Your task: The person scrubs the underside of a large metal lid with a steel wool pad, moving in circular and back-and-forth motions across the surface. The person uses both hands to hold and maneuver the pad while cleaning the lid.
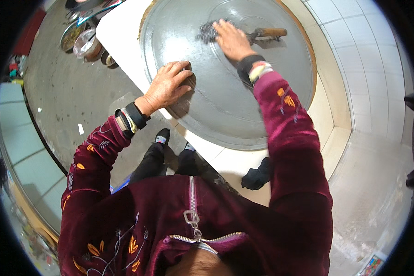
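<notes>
A large round grey metal lid or griddle plate (216, 101) lies on a white tiled counter, its surface shiny as if wet. My right hand (233, 40) is stretched across its far part, fingers pressed down on a dark grey, crinkled scouring pad (208, 32). A wooden handle (270, 32) stands out from the plate just right of that hand. Nearer to me, my left hand (168, 85) rests at the plate's left edge, fingers apart and slightly bent, with nothing seen in it. Its shadow falls on the metal.
A crumpled black cloth (256, 175) lies on the counter near my right side. White wall tiles (363, 55) rise at the right. On the grey floor at the far left stand a bucket with a plastic liner (87, 44) and several pans and bowls (70, 37).
</notes>
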`<move>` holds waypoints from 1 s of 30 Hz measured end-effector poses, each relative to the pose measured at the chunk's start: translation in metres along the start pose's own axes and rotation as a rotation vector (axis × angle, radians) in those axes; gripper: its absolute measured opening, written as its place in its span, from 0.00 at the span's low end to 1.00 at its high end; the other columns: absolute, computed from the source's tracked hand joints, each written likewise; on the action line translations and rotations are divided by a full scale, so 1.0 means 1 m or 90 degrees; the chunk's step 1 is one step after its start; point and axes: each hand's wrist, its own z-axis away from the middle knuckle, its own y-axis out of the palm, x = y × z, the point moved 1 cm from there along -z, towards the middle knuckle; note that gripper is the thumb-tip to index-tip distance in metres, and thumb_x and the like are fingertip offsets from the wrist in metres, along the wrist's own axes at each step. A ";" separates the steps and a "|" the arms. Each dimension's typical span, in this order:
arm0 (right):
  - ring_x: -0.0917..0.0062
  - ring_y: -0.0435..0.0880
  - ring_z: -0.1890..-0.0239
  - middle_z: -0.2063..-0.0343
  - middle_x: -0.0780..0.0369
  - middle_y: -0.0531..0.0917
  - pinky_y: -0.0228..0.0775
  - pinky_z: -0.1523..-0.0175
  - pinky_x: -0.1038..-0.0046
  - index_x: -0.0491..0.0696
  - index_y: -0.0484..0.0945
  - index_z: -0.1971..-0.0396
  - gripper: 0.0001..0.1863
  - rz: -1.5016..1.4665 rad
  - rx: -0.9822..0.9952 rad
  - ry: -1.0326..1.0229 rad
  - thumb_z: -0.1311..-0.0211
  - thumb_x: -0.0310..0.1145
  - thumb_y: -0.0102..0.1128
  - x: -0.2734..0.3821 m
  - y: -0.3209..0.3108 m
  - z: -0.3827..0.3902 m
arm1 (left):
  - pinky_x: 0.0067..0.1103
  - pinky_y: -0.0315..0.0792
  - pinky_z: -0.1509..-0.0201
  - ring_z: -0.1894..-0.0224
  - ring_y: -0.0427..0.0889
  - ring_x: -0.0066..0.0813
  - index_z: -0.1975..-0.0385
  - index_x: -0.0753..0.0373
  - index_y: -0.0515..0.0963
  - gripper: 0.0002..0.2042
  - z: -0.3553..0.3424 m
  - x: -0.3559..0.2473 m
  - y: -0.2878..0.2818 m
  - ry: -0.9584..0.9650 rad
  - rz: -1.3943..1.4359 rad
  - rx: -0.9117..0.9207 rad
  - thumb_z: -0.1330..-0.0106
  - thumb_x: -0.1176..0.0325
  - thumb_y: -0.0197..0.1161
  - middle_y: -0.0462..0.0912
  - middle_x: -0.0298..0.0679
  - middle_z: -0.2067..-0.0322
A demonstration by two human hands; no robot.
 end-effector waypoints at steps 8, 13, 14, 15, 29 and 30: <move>0.62 0.60 0.28 0.31 0.57 0.64 0.47 0.27 0.53 0.55 0.66 0.33 0.28 -0.136 0.018 -0.084 0.34 0.31 0.55 0.070 -0.007 0.133 | 0.38 0.67 0.38 0.40 0.70 0.49 0.48 0.58 0.74 0.22 0.052 0.023 -0.003 -0.082 0.031 -0.026 0.44 0.70 0.69 0.71 0.45 0.41; 0.63 0.57 0.27 0.30 0.59 0.62 0.46 0.27 0.53 0.56 0.64 0.32 0.33 -0.064 0.136 -0.058 0.38 0.31 0.59 0.114 -0.026 0.186 | 0.37 0.68 0.37 0.40 0.69 0.50 0.48 0.59 0.74 0.20 0.064 0.054 -0.017 -0.098 0.063 -0.087 0.41 0.69 0.68 0.71 0.46 0.41; 0.63 0.57 0.27 0.30 0.59 0.62 0.47 0.27 0.53 0.56 0.63 0.32 0.33 -0.064 0.126 -0.073 0.38 0.30 0.60 0.120 -0.026 0.169 | 0.36 0.69 0.39 0.42 0.71 0.47 0.49 0.62 0.75 0.20 0.064 0.057 -0.020 -0.088 0.051 -0.094 0.41 0.67 0.68 0.72 0.46 0.44; 0.63 0.57 0.27 0.30 0.59 0.62 0.47 0.27 0.53 0.56 0.63 0.32 0.34 -0.063 0.111 -0.084 0.39 0.30 0.60 0.117 -0.025 0.146 | 0.36 0.69 0.39 0.42 0.71 0.47 0.49 0.62 0.75 0.20 0.065 0.058 -0.022 -0.097 0.067 -0.110 0.40 0.66 0.68 0.72 0.46 0.44; 0.65 0.66 0.33 0.37 0.59 0.71 0.56 0.32 0.54 0.55 0.72 0.40 0.24 -0.048 -0.059 -0.202 0.38 0.33 0.57 0.127 0.034 -0.008 | 0.35 0.69 0.38 0.42 0.72 0.48 0.48 0.62 0.74 0.20 0.057 0.080 -0.028 -0.154 0.091 -0.145 0.37 0.63 0.66 0.73 0.48 0.46; 0.64 0.66 0.33 0.37 0.59 0.71 0.54 0.31 0.55 0.54 0.73 0.40 0.25 -0.078 -0.032 -0.194 0.39 0.31 0.58 0.138 0.024 0.017 | 0.35 0.69 0.38 0.42 0.72 0.48 0.48 0.62 0.74 0.20 0.054 0.087 -0.032 -0.148 0.105 -0.151 0.37 0.63 0.66 0.73 0.48 0.46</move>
